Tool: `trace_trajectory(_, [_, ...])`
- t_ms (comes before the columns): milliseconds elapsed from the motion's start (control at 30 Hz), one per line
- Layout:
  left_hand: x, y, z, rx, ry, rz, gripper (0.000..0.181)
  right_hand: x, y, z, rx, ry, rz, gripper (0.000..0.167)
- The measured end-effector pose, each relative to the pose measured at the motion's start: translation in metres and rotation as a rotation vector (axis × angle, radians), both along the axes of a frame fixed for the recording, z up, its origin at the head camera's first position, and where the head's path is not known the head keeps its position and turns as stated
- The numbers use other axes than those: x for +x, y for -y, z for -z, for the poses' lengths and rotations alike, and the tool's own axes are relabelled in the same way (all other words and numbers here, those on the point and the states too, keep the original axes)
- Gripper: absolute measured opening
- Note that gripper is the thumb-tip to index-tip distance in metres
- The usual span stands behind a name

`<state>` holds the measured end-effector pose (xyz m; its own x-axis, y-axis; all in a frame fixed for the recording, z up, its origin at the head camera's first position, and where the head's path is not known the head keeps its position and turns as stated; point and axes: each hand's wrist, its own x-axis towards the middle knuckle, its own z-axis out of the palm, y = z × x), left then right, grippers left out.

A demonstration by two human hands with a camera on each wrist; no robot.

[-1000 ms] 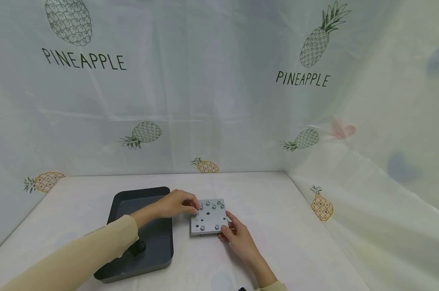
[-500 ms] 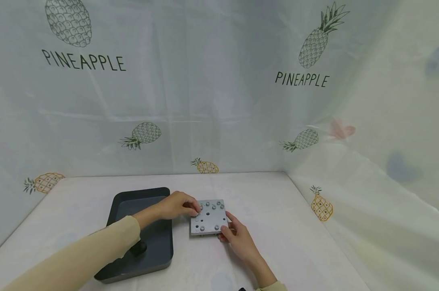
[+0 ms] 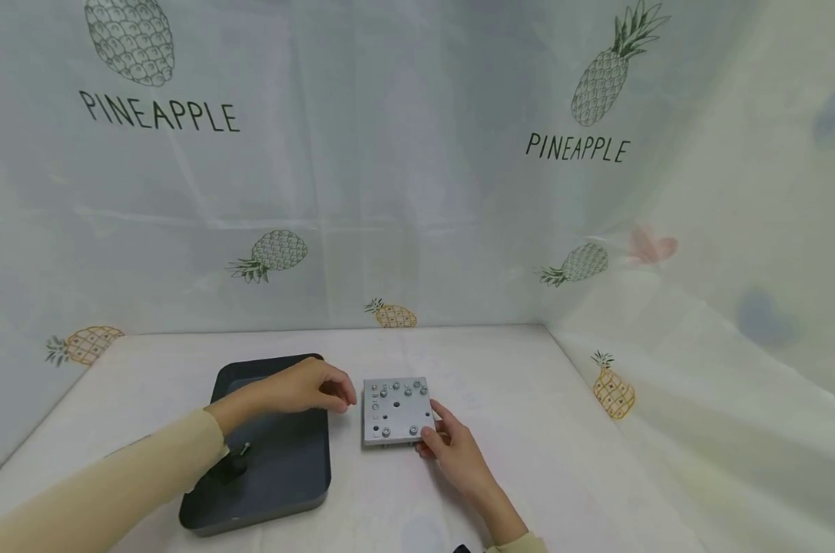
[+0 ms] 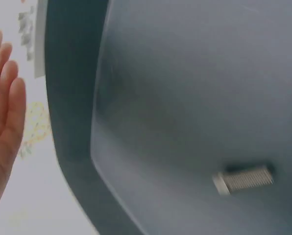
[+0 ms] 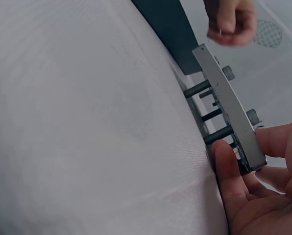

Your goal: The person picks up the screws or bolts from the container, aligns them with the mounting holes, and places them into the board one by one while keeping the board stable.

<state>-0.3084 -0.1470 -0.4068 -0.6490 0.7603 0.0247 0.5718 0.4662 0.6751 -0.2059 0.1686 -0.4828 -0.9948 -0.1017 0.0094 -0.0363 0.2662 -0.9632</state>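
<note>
A metal plate (image 3: 405,418) with several bolts lies right of the dark tray (image 3: 323,453). Under the plate (image 5: 239,115), threaded bolts stick out in the right wrist view. My right hand (image 3: 461,457) grips its near right corner, thumb on top and fingers beneath. Between the tray and the plate, my left hand (image 3: 313,386) hovers over the tray's right edge, apart from the plate, fingers loosely bent. In the left wrist view this hand (image 4: 4,117) shows nothing held. A blurred screw (image 4: 249,178) lies in the tray.
The tray takes up the left middle of the white-covered table (image 3: 514,399). Behind the table and on its right hangs a pale curtain (image 3: 417,192) with pineapple prints.
My left hand has left the plate's upper left part and moved left, over the tray's edge. The right hand and the plate have stayed where they were.
</note>
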Motion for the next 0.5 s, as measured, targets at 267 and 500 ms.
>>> trace_trajectory(267, [0.022,0.058,-0.012,-0.054,0.024,0.055,0.02,0.0,0.001,0.001,0.043,0.008,0.011,0.063])
trace_trajectory(500, [0.035,0.095,-0.011,-0.112,-0.036,0.028,0.019,0.0,0.001,0.001,0.047,0.006,0.013,0.064])
